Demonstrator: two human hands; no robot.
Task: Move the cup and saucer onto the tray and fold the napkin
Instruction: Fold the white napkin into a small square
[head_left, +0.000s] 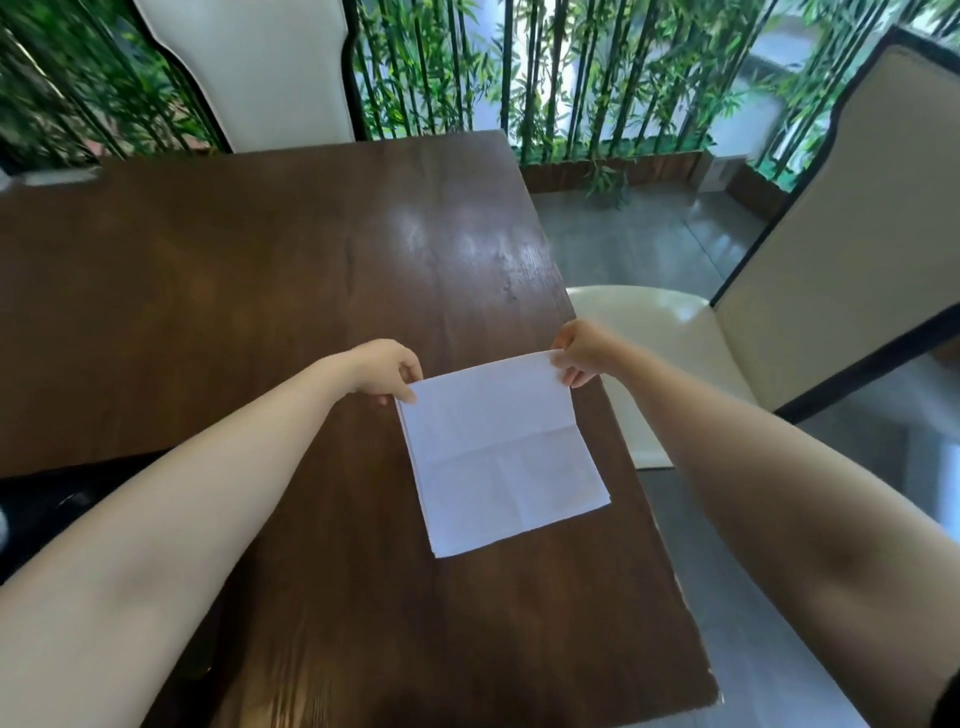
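White paper is being pinched at its two far corners: the left hand (387, 370) is gripping the far-left corner of the napkin (501, 457) between thumb and fingers, and the right hand (579, 351) is gripping the far-right corner the same way. Both hands are closed on the napkin's far edge, with bare forearms reaching in from the lower corners of the view. The napkin is lying flat in layers, showing a crease line across its middle, its near edge resting on the dark brown wooden worktop (234, 291), close to the worktop's right edge. Just beyond that edge a cream chair seat (660, 332) is standing, with a tall beige chair back (857, 249) to the right. Another pale chair back (254, 67) is standing at the far side, in front of green bamboo stems (571, 78).
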